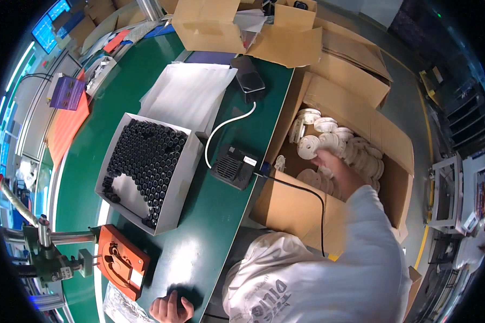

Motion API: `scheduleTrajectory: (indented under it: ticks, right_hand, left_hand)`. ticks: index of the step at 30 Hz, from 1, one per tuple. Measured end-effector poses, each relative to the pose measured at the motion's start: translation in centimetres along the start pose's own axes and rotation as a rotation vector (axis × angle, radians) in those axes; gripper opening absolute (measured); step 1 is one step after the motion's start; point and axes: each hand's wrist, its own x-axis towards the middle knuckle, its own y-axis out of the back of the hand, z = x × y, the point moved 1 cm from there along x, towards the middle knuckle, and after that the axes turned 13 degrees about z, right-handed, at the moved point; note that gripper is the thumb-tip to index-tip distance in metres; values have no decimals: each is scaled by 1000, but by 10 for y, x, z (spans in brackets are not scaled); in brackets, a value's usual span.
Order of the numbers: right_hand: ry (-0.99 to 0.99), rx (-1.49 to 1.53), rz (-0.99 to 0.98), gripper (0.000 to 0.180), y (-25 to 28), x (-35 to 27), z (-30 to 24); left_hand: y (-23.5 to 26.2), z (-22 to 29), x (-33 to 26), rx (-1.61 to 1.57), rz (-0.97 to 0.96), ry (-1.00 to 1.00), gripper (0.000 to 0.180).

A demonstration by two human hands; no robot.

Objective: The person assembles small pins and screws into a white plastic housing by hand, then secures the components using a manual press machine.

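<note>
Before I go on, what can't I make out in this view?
In the head view:
Right hand: hides its own finger undersides, so its hold on the white disc is unclear.
Left hand: wrist cut off by the lower edge.
Cardboard box: near wall partly hidden by the right sleeve.
Black cylinders: lower ends hidden by neighbours.

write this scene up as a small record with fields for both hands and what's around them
right hand: at white round disc, grip unclear
container: open brown cardboard box, more white discs inside
left hand: fingers curled, at glossy green tabletop, near orange block-shaped fixture
tabletop: white open-topped box holding black cylinders
</note>
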Motion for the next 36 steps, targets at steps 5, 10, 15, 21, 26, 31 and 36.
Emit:
scheduleTrajectory:
  ticks: [5, 10, 15, 21, 26, 31, 36]
  right_hand:
    - [-204, 152, 181, 33, -80, -9, 29]
    - [-240, 377, 253, 25, -80, 24, 28]
    - [86, 284, 75, 14, -38, 38, 50]
    - [1336, -251, 410, 16, 42, -324, -110]
    - [2357, -186, 245, 22, -7, -460, -150]
    - [2425, -217, -965, 24, -122, -603, -173]
    - [2194, -286, -1410, 25, -161, -667, -198]
  left_hand:
    - [0, 9, 10, 65, -14, 30, 24]
    - [-14, 13, 28, 30, -23, -4, 24]
    - [-22, 14, 37, -25, 23, 3, 26]
    - [-31, 10, 59, -344, 37, 7, 24]
    - [-34, 32, 48, -1174, -128, 735, 105]
    - [-42, 52, 50, -1764, 70, 952, 150]
    - [-26, 45, 34, -1997, 189, 1131, 113]
